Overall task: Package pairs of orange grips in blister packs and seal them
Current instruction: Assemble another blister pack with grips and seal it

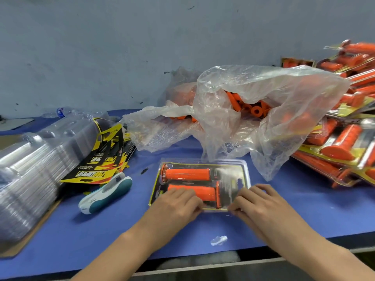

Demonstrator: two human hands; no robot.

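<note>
Blue desk (81,240) against a grey wall. At its centre lies a clear blister pack (229,175) holding two orange grips (187,174), one behind the other, each lying crosswise on a dark card. Both hands grip the pack's near edge with curled fingers: the left hand (178,201) at the near left, partly over the nearer grip, the right hand (257,199) at the near right corner. Behind the pack, a crumpled plastic bag (274,94) holds loose grips (251,108). Filled packs (345,138) are heaped at right. At left are stacked clear shells (30,169), yellow-black cards (101,163) and a white-and-teal tool (105,192).
</note>
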